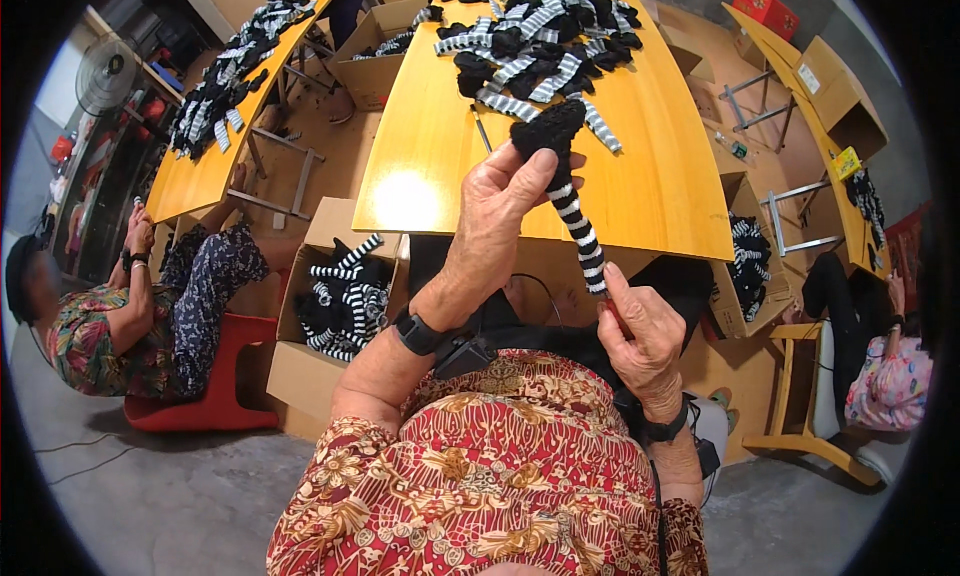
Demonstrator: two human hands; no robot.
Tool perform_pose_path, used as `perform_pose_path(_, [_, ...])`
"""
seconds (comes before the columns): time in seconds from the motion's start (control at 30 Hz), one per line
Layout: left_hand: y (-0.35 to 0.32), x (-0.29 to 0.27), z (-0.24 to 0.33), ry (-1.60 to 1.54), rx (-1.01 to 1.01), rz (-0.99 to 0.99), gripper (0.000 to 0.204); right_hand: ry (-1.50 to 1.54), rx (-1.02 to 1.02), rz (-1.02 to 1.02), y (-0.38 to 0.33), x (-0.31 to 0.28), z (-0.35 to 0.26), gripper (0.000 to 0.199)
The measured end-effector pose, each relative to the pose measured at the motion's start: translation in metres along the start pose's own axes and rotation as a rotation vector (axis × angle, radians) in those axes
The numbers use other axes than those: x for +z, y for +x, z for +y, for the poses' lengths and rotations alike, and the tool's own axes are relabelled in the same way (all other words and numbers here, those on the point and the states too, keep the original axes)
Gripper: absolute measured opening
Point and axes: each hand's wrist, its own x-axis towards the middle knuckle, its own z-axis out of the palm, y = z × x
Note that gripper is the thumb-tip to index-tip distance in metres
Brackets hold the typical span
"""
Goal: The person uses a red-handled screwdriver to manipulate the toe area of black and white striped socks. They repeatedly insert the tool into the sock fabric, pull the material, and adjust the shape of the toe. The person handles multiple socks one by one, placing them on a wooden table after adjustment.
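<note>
A black-and-white striped knitted sock-like piece [574, 221] slants down in front of me, over the table's near edge. My left hand [508, 191] is closed on its black upper part, thumb on top. At the lower striped end is my right hand [645, 331], its index finger lying along the tip. Something thin and dark, like a stick, shows between the right fingers and meets that end; most of it is hidden. Beyond my hands, a heap of similar striped pieces [545, 41] covers the far part of the yellow table [420, 166].
A thin dark pen-like rod [481, 131] lies on the table. Cardboard boxes with striped pieces stand at left [300, 371] and right [735, 321]. A seated person [110, 321] on a red chair is at left; another person [890, 376] sits at right. Other tables flank mine.
</note>
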Motion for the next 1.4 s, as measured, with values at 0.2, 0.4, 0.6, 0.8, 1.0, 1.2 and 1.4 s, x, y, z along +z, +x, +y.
perform_pose_path(0.2, [0.003, -0.001, -0.001, -0.093, -0.086, 0.040, 0.032, -0.111, -0.051, 0.010, -0.005, 0.005, 0.003, 0.061])
perform_pose_path(0.4, [0.016, -0.008, 0.002, -0.141, -0.074, 0.110, 0.035, -0.107, -0.081, -0.043, -0.010, 0.005, 0.005, 0.060])
perform_pose_path(0.6, [0.036, -0.045, 0.006, -0.223, 0.001, 0.224, 0.038, -0.057, -0.049, -0.351, -0.017, -0.020, 0.006, 0.052])
perform_pose_path(0.8, [0.039, -0.074, 0.017, -0.306, -0.096, 0.173, 0.035, 0.010, 0.323, -0.234, 0.001, -0.038, 0.027, 0.045])
perform_pose_path(1.0, [0.030, -0.071, -0.011, -0.167, -0.156, 0.149, 0.023, -0.327, 0.189, -0.210, 0.020, 0.021, 0.079, 0.032])
perform_pose_path(1.2, [0.024, -0.055, -0.019, -0.081, -0.145, 0.063, 0.033, -0.418, 0.031, -0.159, 0.053, 0.057, 0.103, 0.029])
perform_pose_path(1.4, [0.013, -0.044, -0.015, 0.034, -0.092, -0.053, 0.054, 0.541, 0.524, -0.242, 0.102, 0.032, 0.051, 0.032])
